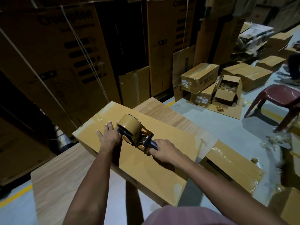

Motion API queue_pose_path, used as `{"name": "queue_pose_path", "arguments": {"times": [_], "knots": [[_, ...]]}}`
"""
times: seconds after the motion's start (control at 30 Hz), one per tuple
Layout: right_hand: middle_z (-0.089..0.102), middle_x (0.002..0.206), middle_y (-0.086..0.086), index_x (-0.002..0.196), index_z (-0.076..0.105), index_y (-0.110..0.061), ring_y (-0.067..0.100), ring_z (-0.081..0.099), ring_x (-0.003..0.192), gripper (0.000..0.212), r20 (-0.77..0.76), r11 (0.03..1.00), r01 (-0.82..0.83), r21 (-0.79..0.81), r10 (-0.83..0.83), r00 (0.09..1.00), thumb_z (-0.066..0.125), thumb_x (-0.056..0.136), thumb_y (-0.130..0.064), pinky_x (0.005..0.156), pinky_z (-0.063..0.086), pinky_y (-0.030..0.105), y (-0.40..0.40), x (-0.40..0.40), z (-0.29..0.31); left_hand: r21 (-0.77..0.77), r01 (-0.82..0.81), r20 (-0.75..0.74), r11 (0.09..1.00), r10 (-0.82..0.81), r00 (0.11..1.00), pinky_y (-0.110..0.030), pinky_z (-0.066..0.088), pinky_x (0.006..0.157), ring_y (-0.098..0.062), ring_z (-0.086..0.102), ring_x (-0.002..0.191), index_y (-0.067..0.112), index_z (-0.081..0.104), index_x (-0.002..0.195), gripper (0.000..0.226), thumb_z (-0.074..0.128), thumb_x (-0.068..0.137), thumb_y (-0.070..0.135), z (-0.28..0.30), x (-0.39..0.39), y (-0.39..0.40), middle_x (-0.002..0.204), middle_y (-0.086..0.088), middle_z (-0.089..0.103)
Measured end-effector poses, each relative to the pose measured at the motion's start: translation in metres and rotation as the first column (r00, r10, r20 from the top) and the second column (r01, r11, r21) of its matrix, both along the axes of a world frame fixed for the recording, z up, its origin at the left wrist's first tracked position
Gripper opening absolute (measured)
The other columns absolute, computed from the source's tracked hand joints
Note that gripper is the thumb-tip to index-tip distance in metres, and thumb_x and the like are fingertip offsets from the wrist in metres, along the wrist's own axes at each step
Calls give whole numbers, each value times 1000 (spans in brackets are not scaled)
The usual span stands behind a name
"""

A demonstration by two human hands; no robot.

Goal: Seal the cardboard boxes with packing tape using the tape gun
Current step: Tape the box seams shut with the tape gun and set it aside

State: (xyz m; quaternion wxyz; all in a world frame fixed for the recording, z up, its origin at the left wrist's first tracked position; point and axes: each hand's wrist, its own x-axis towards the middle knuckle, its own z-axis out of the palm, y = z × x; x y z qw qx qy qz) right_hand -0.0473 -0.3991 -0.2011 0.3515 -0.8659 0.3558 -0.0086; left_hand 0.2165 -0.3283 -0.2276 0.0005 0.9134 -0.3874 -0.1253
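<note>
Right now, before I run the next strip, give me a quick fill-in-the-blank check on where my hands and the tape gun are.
1. The right hand grips the tape gun by its black ____.
2. The left hand lies flat on top of the cardboard ____, beside the tape roll.
3. The box being taped rests on a ____ table.
4. Off to the right on the floor stands a maroon plastic ____.

Missing words: handle; box; wooden; chair

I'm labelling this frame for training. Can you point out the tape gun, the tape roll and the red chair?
tape gun (152, 144): head view, on its black handle.
tape roll (131, 124): head view, on its brown outer face.
red chair (283, 94): head view, on its seat.
</note>
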Motion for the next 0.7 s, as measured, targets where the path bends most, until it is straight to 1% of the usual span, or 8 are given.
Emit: {"name": "queue_pose_path", "arguments": {"times": [0.1, 0.17, 0.27, 0.37, 0.47, 0.57, 0.63, 0.7], "knots": [[58, 86, 3, 93, 55, -18, 22, 55, 74, 22, 7, 1000, 23, 7, -23, 1000, 60, 94, -39, 66, 46, 38, -1, 0, 2, -28, 29, -16, 999, -29, 999, -67, -2, 121, -30, -3, 157, 17, 23, 160, 60, 44, 106, 31, -1, -13, -1, 170, -11, -2], [58, 86, 2, 88, 51, -21, 22, 55, 75, 22, 16, 999, 36, 16, -36, 999, 61, 92, -40, 68, 47, 41, 0, -1, 3, -60, 54, 10, 997, -53, 999, -65, -2, 121, -28, -1, 157, 17, 25, 160, 62, 47, 104, 35, -9, -15, 1, 170, -10, 0], [56, 82, 0, 80, 47, -25, 19, 53, 70, 22, 7, 999, 25, 20, -25, 1000, 61, 93, -37, 62, 43, 36, 1, -1, 8, -47, 44, 5, 998, -44, 999, -62, -2, 121, -25, 1, 157, 19, 27, 159, 64, 48, 103, 42, -10, -12, 2, 171, -7, 2], [59, 84, 2, 84, 52, -23, 19, 57, 71, 18, -31, 1000, 17, -13, -17, 999, 59, 94, -37, 61, 45, 35, -4, -13, 14, -17, 49, -6, 999, -49, 999, -62, -2, 122, -25, -2, 157, 24, 31, 159, 55, 40, 106, 37, -7, -14, 2, 171, -7, 1], [56, 82, -1, 84, 50, -24, 15, 53, 68, 19, -54, 1000, 3, -20, -4, 999, 59, 95, -36, 58, 41, 33, -6, -36, 11, 4, 59, 5, 998, -59, 998, -64, -1, 121, -28, -3, 157, 32, 28, 159, 54, 35, 107, 44, -3, -17, 1, 170, -9, -3], [55, 81, -2, 80, 47, -27, 15, 51, 67, 21, -36, 1000, 8, -16, -9, 999, 59, 94, -37, 55, 35, 32, -2, -42, 7, 44, 54, -2, 998, -54, 999, -67, -4, 120, -32, -7, 156, 29, 15, 162, 65, 33, 105, 54, -1, -30, -1, 169, -13, -9], [56, 80, -1, 85, 54, -22, 15, 52, 65, 18, -23, 1000, 21, -15, -21, 1000, 60, 93, -37, 54, 36, 32, -1, -40, 8, 57, 67, 5, 996, -67, 998, -66, -8, 119, -33, -10, 156, 24, 16, 162, 69, 34, 104, 56, -3, -42, 1, 169, -16, -12], [57, 79, -1, 89, 56, -20, 15, 52, 65, 18, -3, 1000, 29, -9, -29, 1000, 60, 94, -37, 54, 37, 32, 0, -42, 8, 45, 89, 27, 995, -91, 996, -64, -7, 121, -32, -10, 156, 20, 20, 162, 68, 32, 105, 54, -5, -49, 4, 169, -16, -11]]}}
